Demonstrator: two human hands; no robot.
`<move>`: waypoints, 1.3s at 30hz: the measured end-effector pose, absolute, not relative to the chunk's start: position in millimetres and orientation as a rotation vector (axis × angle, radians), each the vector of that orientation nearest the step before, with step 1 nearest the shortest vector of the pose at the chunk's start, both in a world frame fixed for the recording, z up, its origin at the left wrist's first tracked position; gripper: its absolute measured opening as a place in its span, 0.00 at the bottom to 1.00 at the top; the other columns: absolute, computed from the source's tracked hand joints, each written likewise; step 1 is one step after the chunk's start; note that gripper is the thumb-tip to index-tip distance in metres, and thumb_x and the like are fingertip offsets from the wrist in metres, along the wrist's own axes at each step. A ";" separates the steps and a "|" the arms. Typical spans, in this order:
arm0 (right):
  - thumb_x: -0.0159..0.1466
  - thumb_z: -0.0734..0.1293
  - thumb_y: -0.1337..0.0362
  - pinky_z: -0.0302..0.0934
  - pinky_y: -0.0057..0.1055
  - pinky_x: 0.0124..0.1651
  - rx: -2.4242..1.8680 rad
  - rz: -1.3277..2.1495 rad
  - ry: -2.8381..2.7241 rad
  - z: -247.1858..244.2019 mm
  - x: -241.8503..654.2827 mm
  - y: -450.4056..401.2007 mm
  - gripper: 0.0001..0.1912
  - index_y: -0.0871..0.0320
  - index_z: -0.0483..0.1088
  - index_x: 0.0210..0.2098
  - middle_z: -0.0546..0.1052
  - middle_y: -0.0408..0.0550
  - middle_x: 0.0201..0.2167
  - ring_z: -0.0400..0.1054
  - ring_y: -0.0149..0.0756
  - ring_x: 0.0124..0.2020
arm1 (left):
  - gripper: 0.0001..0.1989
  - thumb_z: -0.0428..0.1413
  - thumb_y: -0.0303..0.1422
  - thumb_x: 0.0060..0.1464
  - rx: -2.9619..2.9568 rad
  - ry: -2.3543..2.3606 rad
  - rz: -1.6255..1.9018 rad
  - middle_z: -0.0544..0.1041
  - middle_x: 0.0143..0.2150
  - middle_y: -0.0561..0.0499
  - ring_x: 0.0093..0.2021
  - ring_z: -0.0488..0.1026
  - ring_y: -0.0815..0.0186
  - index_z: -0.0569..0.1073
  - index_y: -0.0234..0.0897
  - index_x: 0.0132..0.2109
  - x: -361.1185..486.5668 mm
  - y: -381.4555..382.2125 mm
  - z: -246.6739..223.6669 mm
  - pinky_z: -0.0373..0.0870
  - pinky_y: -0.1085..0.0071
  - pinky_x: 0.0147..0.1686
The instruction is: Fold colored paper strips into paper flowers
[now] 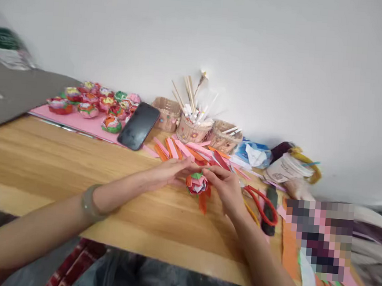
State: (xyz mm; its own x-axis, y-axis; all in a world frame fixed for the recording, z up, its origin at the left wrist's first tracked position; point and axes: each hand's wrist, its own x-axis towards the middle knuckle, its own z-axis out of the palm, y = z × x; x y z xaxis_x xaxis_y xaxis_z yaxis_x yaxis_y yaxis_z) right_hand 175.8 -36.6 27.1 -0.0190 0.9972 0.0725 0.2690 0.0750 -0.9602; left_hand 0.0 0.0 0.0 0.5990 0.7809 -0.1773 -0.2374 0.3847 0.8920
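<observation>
A small folded-paper flower point(197, 184) in red, green, pink and white is held between my two hands just above the wooden table. My left hand point(170, 173) reaches in from the left and supports its far side; some fingertips are hidden behind the flower. My right hand point(225, 187) is closed, thumb and fingers pinching the flower's upper right edge. An orange paper strip point(202, 203) hangs or lies just below the flower. Behind both hands, pink, orange and red paper strips point(190, 151) are piled loosely.
Several finished paper flowers point(89, 102) stand on a pink sheet point(70, 123), with a black phone point(139, 126) beside them. Baskets point(194, 130) with sticks line the wall. To the right are red-handled scissors point(262, 206), a tilted white cup point(287, 168) and orange paper point(289, 243).
</observation>
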 end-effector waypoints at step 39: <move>0.53 0.71 0.61 0.58 0.26 0.30 -1.231 1.224 -1.465 22.3 172.0 -40.6 0.09 0.59 0.70 0.29 0.72 0.41 0.24 0.65 0.28 0.25 | 0.08 0.62 0.29 0.40 1.104 0.643 0.670 0.74 0.23 0.54 0.21 0.68 0.74 0.73 0.31 0.31 -3.9 6.6 12.5 0.63 0.75 0.25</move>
State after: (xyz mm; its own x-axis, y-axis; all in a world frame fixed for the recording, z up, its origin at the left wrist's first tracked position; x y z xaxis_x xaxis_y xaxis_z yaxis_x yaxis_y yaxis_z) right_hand 172.0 -40.6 22.3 -0.1617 0.9868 0.0132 0.1630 0.0399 -0.9858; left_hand -3.9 6.6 12.5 0.6386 0.7581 -0.1326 -0.1630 0.3015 0.9394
